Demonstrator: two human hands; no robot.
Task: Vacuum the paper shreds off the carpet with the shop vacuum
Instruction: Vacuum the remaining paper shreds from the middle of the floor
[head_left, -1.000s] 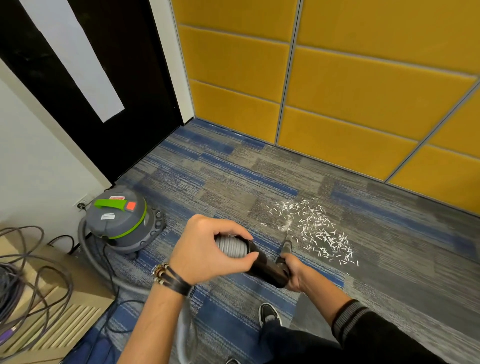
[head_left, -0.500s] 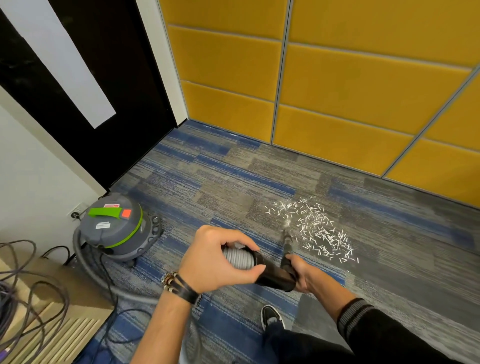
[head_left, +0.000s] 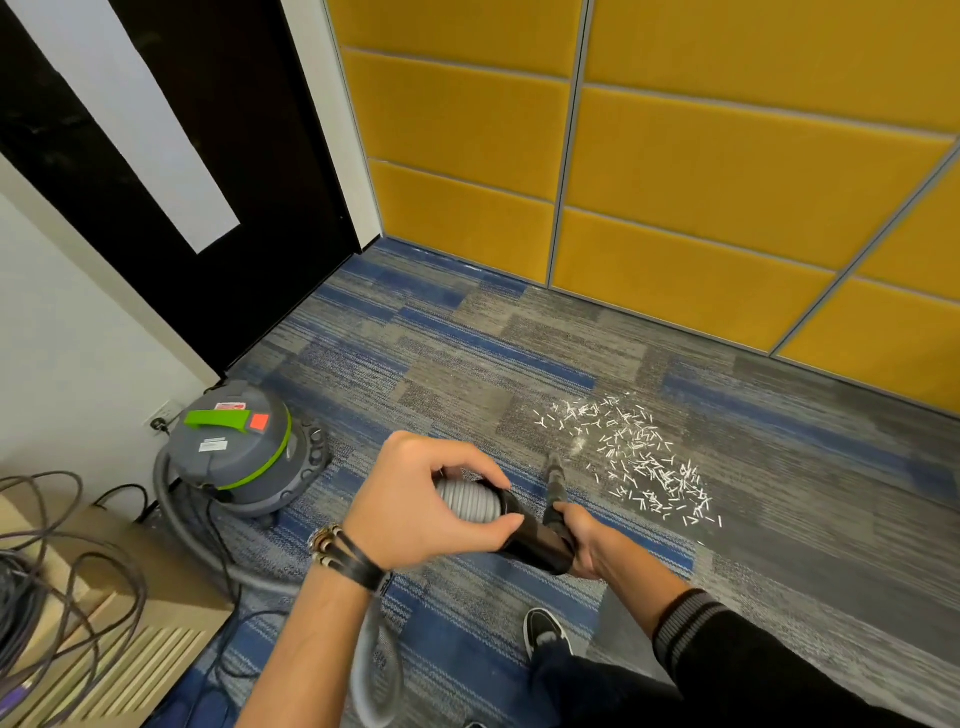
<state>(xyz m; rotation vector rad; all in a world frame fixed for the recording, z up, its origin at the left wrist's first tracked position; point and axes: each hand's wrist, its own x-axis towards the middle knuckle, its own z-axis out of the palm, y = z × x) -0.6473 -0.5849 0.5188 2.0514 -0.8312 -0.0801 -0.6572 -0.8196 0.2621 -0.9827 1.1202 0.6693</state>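
Gripping the ribbed hose (head_left: 467, 503) with my left hand (head_left: 415, 501) and the black wand (head_left: 535, 540) with my right hand (head_left: 584, 540), I am aiming its nozzle (head_left: 554, 470) forward; the paper shreds (head_left: 639, 462) are lying on the carpet (head_left: 415, 374) just ahead-right of the tip, nearer my right hand.

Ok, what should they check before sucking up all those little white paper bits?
1. Left hand grips the grey hose: ok.
2. Right hand holds the black tube: ok.
3. Nozzle points at the paper shreds: ok.
4. Shop vacuum stands upright on the carpet: ok.
5. Vacuum switched on: cannot tell.
6. Shoe away from the shreds: ok.
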